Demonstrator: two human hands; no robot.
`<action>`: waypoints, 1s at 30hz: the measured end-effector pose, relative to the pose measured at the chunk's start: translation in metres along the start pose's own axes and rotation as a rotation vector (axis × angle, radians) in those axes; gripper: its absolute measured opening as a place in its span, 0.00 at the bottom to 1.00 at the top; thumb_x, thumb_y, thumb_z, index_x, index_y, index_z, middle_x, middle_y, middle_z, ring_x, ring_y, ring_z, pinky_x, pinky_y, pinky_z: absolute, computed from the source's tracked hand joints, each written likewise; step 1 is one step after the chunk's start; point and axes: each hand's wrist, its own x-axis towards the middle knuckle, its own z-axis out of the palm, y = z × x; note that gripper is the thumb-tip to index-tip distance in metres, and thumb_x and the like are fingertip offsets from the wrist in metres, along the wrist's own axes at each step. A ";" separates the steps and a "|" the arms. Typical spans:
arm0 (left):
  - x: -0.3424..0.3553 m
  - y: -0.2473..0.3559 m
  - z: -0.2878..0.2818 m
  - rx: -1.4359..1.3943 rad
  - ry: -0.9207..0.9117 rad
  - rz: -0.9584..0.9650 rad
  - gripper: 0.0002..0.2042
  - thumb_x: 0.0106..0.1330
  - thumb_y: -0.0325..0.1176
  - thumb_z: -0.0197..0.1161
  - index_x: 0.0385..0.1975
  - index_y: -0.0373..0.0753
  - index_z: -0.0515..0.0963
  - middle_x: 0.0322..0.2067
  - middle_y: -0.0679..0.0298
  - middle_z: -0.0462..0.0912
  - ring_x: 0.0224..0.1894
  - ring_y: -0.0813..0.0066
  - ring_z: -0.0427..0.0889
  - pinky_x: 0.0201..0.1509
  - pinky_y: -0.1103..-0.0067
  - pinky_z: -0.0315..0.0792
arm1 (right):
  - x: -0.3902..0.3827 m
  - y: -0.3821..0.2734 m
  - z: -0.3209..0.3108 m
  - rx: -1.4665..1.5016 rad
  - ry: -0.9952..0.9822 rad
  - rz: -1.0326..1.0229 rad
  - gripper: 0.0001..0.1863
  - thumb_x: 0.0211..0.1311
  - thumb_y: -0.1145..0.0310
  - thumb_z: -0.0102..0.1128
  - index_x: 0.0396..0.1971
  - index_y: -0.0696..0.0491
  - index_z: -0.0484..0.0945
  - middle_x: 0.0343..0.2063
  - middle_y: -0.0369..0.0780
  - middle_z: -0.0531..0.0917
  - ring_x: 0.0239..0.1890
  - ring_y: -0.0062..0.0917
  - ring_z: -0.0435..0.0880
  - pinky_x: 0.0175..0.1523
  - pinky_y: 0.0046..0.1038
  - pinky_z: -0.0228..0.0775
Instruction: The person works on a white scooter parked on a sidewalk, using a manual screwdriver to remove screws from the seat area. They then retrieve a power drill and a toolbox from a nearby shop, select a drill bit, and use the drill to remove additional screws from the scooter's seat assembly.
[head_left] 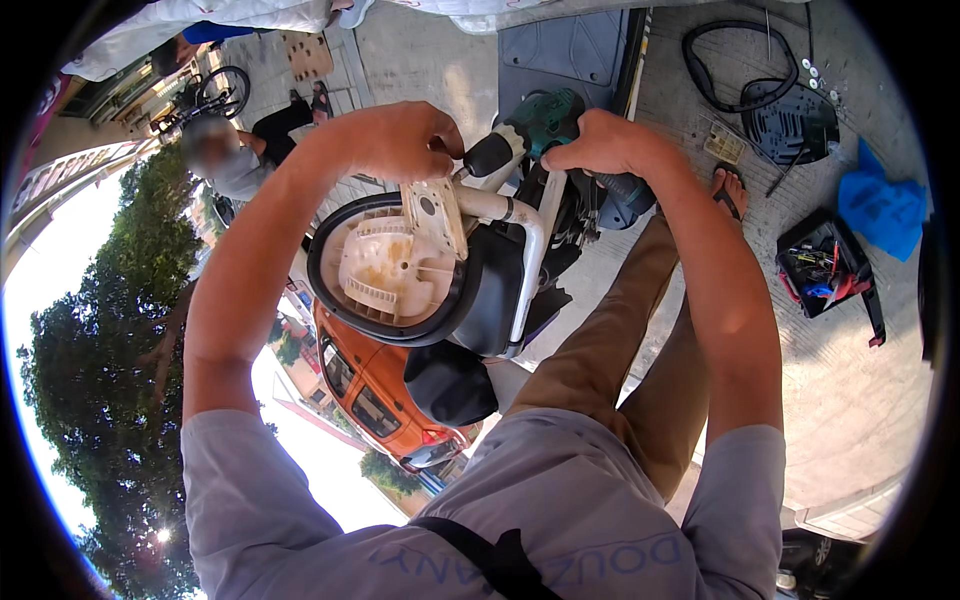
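My right hand (612,143) is wrapped round a green and black cordless drill (548,112), whose black chuck points left. Close to the chuck's tip, my left hand (408,138) is closed with its fingers curled. What it pinches, if anything, is hidden. Just below it stands a worn white bracket (434,218), next to a white metal tube (530,265). The bracket meets a rounded cream plastic shell (385,270) with a black rim. The drill bit is too small to make out, so contact with the bracket cannot be told.
An open black toolbox (822,262) with hand tools lies at right beside a blue cloth (880,205). A black rubber loop (700,75), a black plastic panel (790,120) and small round pieces lie beyond. Another person (240,165) sits at far left; an orange car (375,385) shows lower left.
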 end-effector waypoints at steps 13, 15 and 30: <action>0.005 0.010 -0.006 -0.063 -0.048 -0.088 0.24 0.66 0.31 0.56 0.63 0.34 0.79 0.45 0.57 0.92 0.46 0.66 0.89 0.55 0.73 0.78 | 0.006 0.009 0.014 0.123 -0.006 -0.029 0.25 0.51 0.48 0.75 0.18 0.59 0.82 0.17 0.39 0.82 0.20 0.26 0.82 0.29 0.32 0.74; 0.006 0.009 -0.005 -0.063 -0.038 -0.080 0.23 0.67 0.32 0.57 0.61 0.33 0.81 0.45 0.56 0.92 0.47 0.66 0.89 0.55 0.73 0.78 | 0.008 0.012 0.016 0.124 -0.010 -0.032 0.26 0.51 0.48 0.76 0.19 0.59 0.82 0.18 0.40 0.82 0.20 0.26 0.82 0.30 0.32 0.74; 0.012 0.024 0.002 0.123 -0.033 -0.151 0.23 0.55 0.38 0.74 0.48 0.30 0.87 0.42 0.50 0.91 0.43 0.57 0.90 0.51 0.69 0.81 | 0.005 0.009 0.015 0.169 -0.020 -0.038 0.36 0.47 0.42 0.78 0.35 0.65 0.84 0.26 0.43 0.85 0.25 0.28 0.85 0.33 0.33 0.77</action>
